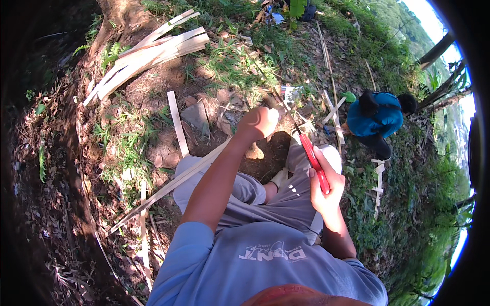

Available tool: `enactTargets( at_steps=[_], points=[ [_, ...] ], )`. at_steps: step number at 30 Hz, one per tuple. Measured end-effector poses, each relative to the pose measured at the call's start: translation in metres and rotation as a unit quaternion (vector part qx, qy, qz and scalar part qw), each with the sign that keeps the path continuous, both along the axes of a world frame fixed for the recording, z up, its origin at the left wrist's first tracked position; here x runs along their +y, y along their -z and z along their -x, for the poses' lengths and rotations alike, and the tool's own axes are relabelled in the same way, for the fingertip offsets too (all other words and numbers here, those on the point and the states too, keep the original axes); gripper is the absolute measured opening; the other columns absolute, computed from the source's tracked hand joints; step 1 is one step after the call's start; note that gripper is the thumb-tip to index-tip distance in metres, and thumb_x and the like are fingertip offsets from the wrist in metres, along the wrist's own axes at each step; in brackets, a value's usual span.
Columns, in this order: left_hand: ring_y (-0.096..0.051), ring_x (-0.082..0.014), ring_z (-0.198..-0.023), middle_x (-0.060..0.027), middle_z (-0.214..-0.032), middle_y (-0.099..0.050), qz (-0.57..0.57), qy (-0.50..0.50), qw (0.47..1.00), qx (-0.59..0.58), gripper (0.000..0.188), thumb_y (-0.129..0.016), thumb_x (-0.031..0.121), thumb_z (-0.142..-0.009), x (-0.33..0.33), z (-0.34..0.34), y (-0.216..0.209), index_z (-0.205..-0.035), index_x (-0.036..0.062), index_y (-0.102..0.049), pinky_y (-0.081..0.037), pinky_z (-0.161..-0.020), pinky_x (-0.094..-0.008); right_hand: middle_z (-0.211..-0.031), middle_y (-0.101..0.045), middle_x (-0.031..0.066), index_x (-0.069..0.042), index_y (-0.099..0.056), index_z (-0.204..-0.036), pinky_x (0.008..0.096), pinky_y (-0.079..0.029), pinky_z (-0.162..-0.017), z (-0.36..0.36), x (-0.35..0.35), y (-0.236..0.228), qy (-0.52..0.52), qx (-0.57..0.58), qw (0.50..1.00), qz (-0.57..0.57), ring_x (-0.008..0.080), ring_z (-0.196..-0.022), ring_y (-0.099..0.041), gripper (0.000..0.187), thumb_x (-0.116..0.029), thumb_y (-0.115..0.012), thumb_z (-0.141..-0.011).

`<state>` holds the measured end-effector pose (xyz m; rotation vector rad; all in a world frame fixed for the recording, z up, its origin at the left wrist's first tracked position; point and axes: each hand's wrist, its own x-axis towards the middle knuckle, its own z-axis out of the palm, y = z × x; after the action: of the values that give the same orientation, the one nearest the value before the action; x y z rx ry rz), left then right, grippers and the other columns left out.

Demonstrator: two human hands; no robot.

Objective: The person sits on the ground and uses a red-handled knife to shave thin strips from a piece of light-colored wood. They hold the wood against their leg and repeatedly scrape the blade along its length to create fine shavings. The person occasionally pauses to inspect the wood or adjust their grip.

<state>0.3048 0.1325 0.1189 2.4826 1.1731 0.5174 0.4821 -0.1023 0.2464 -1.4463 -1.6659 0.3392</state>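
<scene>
My left hand [258, 124] is closed around the upper end of a long, pale bamboo strip [186, 172]. The strip slants past my left forearm, its far end down at the lower left. In my right hand [329, 186] is the red handle of a long-bladed knife [315, 159], with my thumb along the handle. Its thin dark blade points up and to the left and crosses close by the strip's end at my left fist. Whether blade and strip touch, I cannot tell. My grey-trousered knees are bent beneath both hands.
A stack of pale strips [158, 50] lies at upper left near a tree trunk [115, 18]. A single strip [177, 123] and a flat stone [196, 117] lie beyond my left knee. At right a person in blue [376, 116] bends over beside long poles [329, 61].
</scene>
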Motion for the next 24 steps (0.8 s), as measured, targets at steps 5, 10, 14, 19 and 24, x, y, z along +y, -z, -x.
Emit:
enactTargets(
  at_steps=[5, 10, 14, 19, 24],
  points=[
    [-0.073, -0.0418, -0.104, -0.0227, -0.109, -0.076, 0.11, -0.172, 0.979, -0.014, 0.039, -0.07, 0.039, -0.095, -0.024, 0.051, 0.014, -0.112, 0.0043, -0.075, -0.057, -0.09, -0.0527, -0.115, -0.077, 0.0263, -0.004, -0.065, -0.146, 0.0349, -0.06, -0.076, 0.034, 0.006, 0.015, -0.045, 0.029, 0.995, 0.084, 0.0312, -0.085, -0.081, 0.054, -0.002, -0.075, -0.093],
    [-0.073, -0.0422, -0.105, -0.0258, -0.106, -0.076, 0.197, -0.196, 0.96, -0.001, 0.045, -0.074, 0.043, -0.093, -0.038, 0.076, 0.026, -0.109, 0.0001, -0.075, -0.057, -0.091, -0.0509, -0.083, -0.071, 0.022, -0.006, -0.062, -0.149, 0.0326, -0.053, -0.063, 0.047, 0.012, 0.051, -0.094, 0.065, 0.992, 0.045, 0.0313, -0.064, -0.072, 0.057, -0.004, -0.077, -0.094],
    [-0.074, -0.0429, -0.103, -0.0252, -0.102, -0.076, 0.155, -0.216, 0.964, -0.002, 0.048, -0.075, 0.043, -0.092, -0.041, 0.074, 0.035, -0.111, -0.0015, -0.074, -0.058, -0.089, -0.0503, -0.074, -0.067, 0.022, -0.006, -0.061, -0.149, 0.0344, -0.049, -0.056, 0.052, 0.012, 0.06, -0.101, 0.074, 0.99, 0.062, 0.0343, -0.055, -0.065, 0.056, -0.003, -0.076, -0.095],
    [-0.072, -0.0408, -0.11, -0.0248, -0.115, -0.072, 0.157, -0.188, 0.969, -0.037, 0.055, -0.079, 0.043, -0.091, -0.044, 0.089, 0.036, -0.121, -0.0021, -0.068, -0.056, -0.095, -0.0466, -0.105, -0.074, 0.0229, -0.003, -0.061, -0.149, 0.0293, -0.053, -0.068, 0.054, 0.012, 0.059, -0.082, 0.06, 0.988, 0.114, 0.0193, -0.073, -0.071, 0.054, 0.001, -0.072, -0.096],
    [-0.064, -0.0396, -0.118, -0.0235, -0.124, -0.064, 0.091, -0.19, 0.965, -0.154, 0.048, -0.073, 0.038, -0.1, -0.092, 0.173, 0.047, -0.124, -0.0012, -0.062, -0.051, -0.102, -0.0474, -0.122, -0.078, 0.0226, -0.001, -0.062, -0.148, 0.0294, -0.058, -0.087, 0.047, 0.009, 0.06, -0.087, 0.082, 0.987, 0.104, 0.0196, -0.102, -0.079, 0.051, 0.005, -0.067, -0.098]
  ],
)
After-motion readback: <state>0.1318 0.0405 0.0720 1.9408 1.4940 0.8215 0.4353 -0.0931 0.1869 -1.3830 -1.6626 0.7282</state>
